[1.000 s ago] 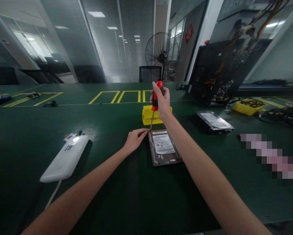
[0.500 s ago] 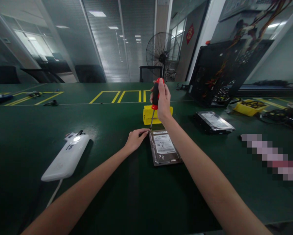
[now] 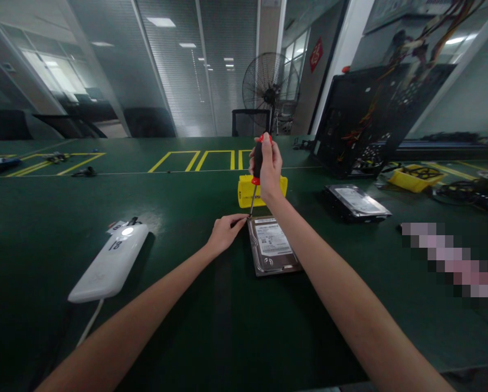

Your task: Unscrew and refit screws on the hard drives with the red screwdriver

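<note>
My right hand (image 3: 269, 166) is wrapped round the red and black handle of a screwdriver (image 3: 257, 163), whose shaft points down to the far left corner of a hard drive (image 3: 273, 245). The drive lies label up on the green table. At that same corner, the fingertips of my left hand (image 3: 224, 233) are pinched together by the screwdriver's tip; whatever they grip is too small to make out. Just behind the drive stands a yellow case (image 3: 246, 191), partly hidden by my right hand.
A white power bank (image 3: 109, 264) with a cable lies at the left. To the right are a second hard drive (image 3: 357, 202), a black computer case (image 3: 356, 125), a yellow box (image 3: 415, 178) and tangled cables (image 3: 470, 190). Small dark parts (image 3: 84, 172) lie at the far left.
The screwdriver handle and my right hand have shifted very slightly left and down. My left hand and the hard drive stay in place.
</note>
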The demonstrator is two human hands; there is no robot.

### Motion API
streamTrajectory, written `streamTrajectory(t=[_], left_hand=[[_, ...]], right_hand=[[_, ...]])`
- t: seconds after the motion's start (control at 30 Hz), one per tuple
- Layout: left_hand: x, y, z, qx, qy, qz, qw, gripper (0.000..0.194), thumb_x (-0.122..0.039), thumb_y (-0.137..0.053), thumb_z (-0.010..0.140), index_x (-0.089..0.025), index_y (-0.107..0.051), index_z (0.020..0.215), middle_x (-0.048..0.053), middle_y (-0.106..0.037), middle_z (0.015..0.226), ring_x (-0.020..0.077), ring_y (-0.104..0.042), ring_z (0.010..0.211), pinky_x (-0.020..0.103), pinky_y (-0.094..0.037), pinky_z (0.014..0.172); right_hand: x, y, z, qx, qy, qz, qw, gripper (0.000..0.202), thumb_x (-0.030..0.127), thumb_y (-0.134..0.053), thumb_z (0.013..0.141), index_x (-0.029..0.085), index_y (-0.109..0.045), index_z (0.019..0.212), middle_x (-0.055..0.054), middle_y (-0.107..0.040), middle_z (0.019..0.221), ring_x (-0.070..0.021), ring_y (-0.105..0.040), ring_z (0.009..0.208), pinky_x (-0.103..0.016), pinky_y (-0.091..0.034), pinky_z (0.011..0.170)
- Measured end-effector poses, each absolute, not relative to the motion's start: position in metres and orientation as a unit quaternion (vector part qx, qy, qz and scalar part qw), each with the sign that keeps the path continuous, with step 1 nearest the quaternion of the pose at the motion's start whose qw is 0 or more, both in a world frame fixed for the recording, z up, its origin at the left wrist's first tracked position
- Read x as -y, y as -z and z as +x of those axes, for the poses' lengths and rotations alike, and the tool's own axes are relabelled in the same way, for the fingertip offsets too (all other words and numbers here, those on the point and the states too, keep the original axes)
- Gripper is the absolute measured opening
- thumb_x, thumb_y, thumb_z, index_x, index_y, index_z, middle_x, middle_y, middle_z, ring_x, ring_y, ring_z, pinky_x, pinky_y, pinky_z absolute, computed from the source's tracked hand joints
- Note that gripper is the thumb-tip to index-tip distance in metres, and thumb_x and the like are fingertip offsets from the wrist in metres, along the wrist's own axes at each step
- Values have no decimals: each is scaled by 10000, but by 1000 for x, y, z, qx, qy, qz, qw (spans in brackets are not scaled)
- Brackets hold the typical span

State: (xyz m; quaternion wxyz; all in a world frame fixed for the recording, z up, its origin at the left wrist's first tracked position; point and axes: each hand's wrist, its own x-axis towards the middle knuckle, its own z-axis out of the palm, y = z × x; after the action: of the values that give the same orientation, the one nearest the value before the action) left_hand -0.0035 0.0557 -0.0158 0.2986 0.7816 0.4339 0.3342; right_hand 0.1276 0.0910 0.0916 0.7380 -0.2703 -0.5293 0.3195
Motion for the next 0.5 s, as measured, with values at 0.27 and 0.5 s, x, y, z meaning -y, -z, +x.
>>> streamTrajectory(t=[0.27,0.5], left_hand=[[-54,14,-3,-440,-329,780,300,304,-319,-451,873,-202,-635,1084,13,-655,1111,172,-596,1032,301,-440,924],[-55,15,-3,-441,-335,779,293,305,-311,-463,868,-177,-639,1078,29,-661,1099,169,-601,1023,291,-437,927]], right_hand=[[-87,-94,126,535,-331,-263,731,443,659,-391,790,265,-469,978,-15,-534,841,-83,-483,564,-227,-358,460],[-88,-97,126,538,-338,-239,734,423,644,-403,798,263,-478,964,-12,-533,823,-81,-474,558,-222,-346,442]])
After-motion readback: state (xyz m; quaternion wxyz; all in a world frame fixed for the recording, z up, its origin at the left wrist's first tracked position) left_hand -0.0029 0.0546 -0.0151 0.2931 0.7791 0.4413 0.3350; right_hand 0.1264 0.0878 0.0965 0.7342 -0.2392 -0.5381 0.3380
